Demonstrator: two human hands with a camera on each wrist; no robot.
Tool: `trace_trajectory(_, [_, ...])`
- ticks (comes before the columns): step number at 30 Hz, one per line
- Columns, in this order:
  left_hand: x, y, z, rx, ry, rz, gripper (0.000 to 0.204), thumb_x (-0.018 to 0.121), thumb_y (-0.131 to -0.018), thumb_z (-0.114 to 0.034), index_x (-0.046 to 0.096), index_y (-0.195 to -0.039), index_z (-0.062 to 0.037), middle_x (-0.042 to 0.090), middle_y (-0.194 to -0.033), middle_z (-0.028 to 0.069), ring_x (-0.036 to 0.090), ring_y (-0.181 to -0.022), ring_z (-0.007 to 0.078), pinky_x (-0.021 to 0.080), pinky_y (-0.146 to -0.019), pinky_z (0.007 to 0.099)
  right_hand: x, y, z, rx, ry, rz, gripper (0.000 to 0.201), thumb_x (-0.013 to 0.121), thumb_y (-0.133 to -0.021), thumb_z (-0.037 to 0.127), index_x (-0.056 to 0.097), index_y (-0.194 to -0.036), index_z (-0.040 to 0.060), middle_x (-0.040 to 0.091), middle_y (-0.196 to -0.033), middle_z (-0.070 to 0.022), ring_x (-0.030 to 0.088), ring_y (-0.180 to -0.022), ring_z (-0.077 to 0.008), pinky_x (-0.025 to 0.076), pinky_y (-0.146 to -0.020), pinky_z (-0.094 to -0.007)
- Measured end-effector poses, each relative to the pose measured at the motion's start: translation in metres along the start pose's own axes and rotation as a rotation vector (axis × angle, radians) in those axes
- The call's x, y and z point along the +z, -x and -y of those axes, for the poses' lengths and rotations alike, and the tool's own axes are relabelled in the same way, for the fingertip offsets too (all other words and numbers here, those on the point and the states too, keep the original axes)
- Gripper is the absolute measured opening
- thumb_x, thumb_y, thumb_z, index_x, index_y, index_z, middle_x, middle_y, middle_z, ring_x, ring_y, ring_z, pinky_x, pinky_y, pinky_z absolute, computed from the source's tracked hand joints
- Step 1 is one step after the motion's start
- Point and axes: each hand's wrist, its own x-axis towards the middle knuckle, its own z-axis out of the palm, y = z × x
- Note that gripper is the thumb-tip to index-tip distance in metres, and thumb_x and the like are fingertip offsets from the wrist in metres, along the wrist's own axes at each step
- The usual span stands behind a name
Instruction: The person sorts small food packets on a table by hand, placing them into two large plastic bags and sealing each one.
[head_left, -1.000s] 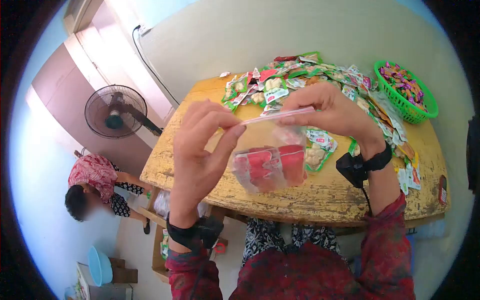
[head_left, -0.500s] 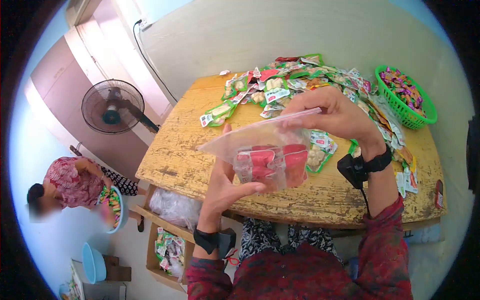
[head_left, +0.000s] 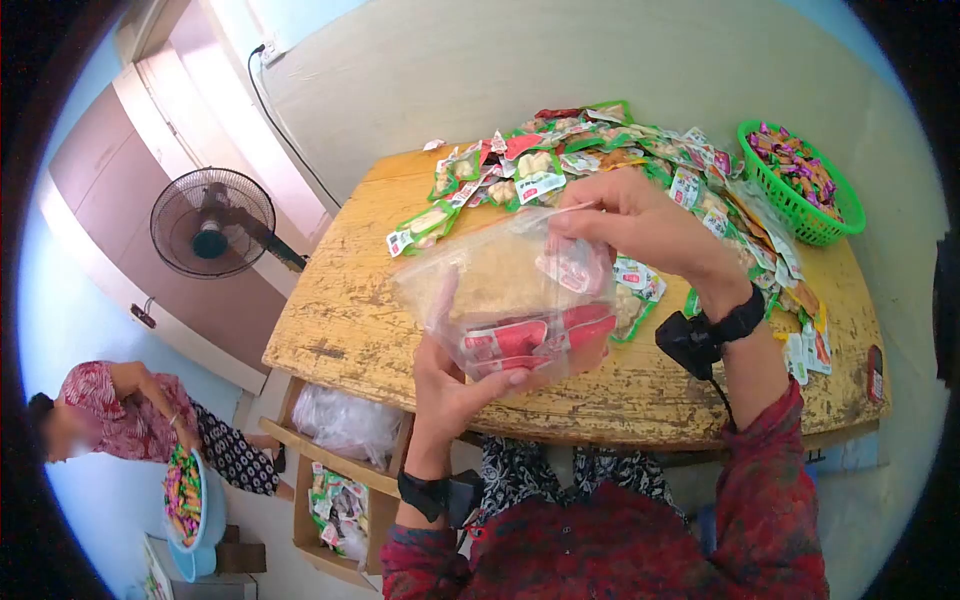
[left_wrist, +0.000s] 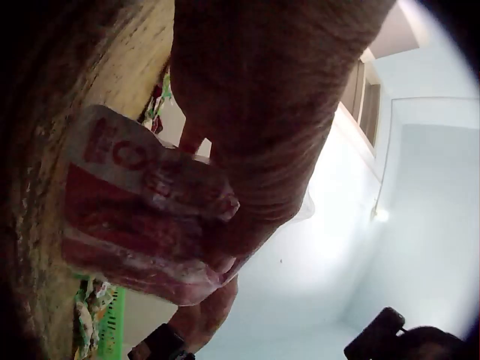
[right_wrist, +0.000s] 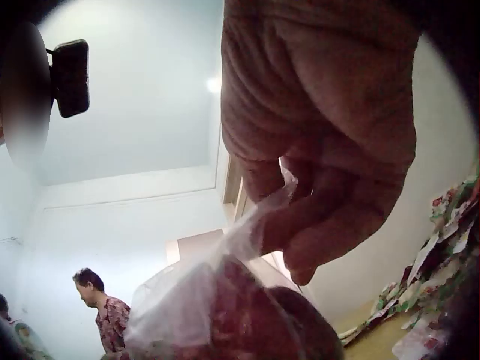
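A clear zip bag with red packets low inside it is held over the near part of the table. My right hand pinches the bag's upper right corner between thumb and fingers. From below and the left, my left hand holds the bag's lower part, its thumb across the front and an index finger showing through the plastic behind. In the left wrist view the red packets fill the bag beside the hand. The right wrist view shows plastic rising into the pinching fingers.
The worn yellow table bears a pile of snack packets along its back and right. A green basket of wrapped sweets stands back right. An open drawer holds plastic bags. At left are a fan and a person with a basin.
My left hand has left the bag's top edge and dropped to its lower part. The bag's upper left corner now hangs free. The person at left has brought in a basin of sweets.
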Motion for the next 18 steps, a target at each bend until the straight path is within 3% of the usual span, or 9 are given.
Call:
trace_trajectory(5, [0.002,0.003,0.002,0.071,-0.014,-0.051,0.135,0.089,-0.071,0.003,-0.007,-0.165,-0.0084,0.055,-0.144,0.0186,0.06,-0.129,0.0303,0.053,-0.105,0.0447,0.006,-0.005,-0.023,0.158,0.009,0.088,0.024,0.067,-0.097,0.024,0.074,-0.086,0.0041,0.062,-0.068,0.002,0.057,-0.055,-0.0055,0.043,-0.05,-0.0244])
trace_trajectory(10, [0.006,0.006,-0.005,0.15,-0.025,-0.033,0.143,0.089,-0.07,0.005,-0.017,-0.164,-0.0129,0.045,-0.153,0.019,0.058,-0.13,0.0319,0.053,-0.105,0.0458,0.004,-0.004,-0.029,0.238,0.051,0.239,0.027,0.069,-0.093,0.025,0.07,-0.078,0.0033,0.061,-0.066,0.0029,0.055,-0.052,-0.0054,0.042,-0.046,-0.0246])
trace_trajectory(15, [0.01,0.01,-0.005,0.118,0.014,-0.074,0.137,0.089,-0.07,0.004,-0.008,-0.165,-0.0089,0.055,-0.145,0.0177,0.059,-0.129,0.0286,0.052,-0.106,0.0434,0.012,-0.006,-0.036,0.275,0.059,0.304,0.029,0.071,-0.091,0.026,0.069,-0.077,0.0017,0.061,-0.066,0.0027,0.055,-0.058,-0.0038,0.042,-0.05,-0.0252])
trace_trajectory(18, [-0.004,0.012,-0.007,0.011,-0.02,0.033,0.12,0.09,-0.071,0.003,0.013,-0.164,-0.0038,0.058,-0.142,0.0161,0.06,-0.128,0.0252,0.05,-0.107,0.0409,0.013,-0.007,-0.046,0.251,0.079,0.369,0.026,0.074,-0.09,0.024,0.07,-0.079,0.0015,0.062,-0.067,0.0017,0.057,-0.063,-0.0043,0.043,-0.055,-0.0264])
